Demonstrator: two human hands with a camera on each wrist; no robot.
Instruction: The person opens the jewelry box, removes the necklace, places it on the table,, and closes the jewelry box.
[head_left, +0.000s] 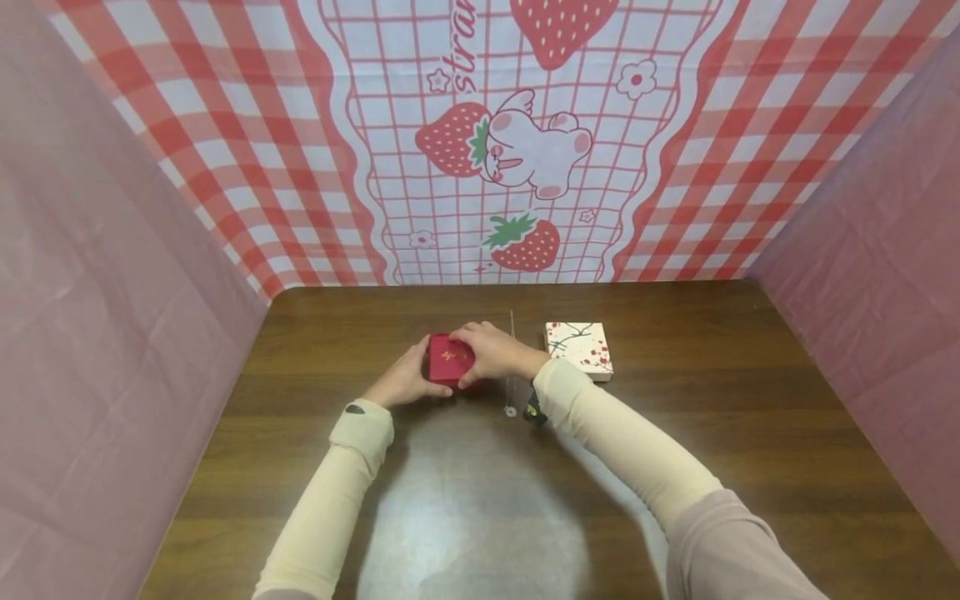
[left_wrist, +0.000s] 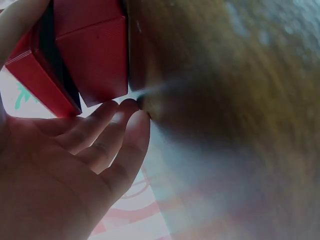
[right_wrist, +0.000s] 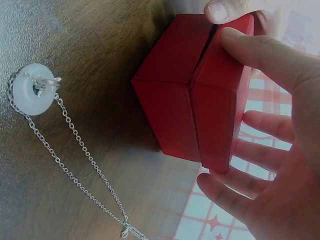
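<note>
Only the left wrist view shows you how far the red box [head_left: 444, 367] has parted: a dark wedge opens between its lid [right_wrist: 215, 120] and its base [right_wrist: 167, 115]. From the right wrist you see just a narrow seam, darkest near the thumbs, and from the head view you get the top with its small gold mark. The box is between your hands, toward the far side of the worktop [head_left: 712, 375]; whether its base touches the wood is hard to tell.

Your left hand [head_left: 405, 379] spans one side, thumb and slightly bent fingers about the box. Your right hand [head_left: 491, 352] grips the lid, thumb on the near edge, fingers bent round the far one.

The right wrist view also gives you the necklace's details: a milky white ring pendant [right_wrist: 24, 95], smooth and round, on a silvery link chain [right_wrist: 90, 159] with a small clasp [right_wrist: 125, 232]. It lies on the dark grained wood beside the box. The box is square-edged, its red covering finely textured.

In the head view your right hand and wrist cross over part of the chain. Past that wrist sits a flat cream box [head_left: 577, 342] printed with branches and red blossoms, your sleeve [head_left: 622, 442] near its front edge. A strawberry-print cloth [head_left: 420, 192] hangs behind.
</note>
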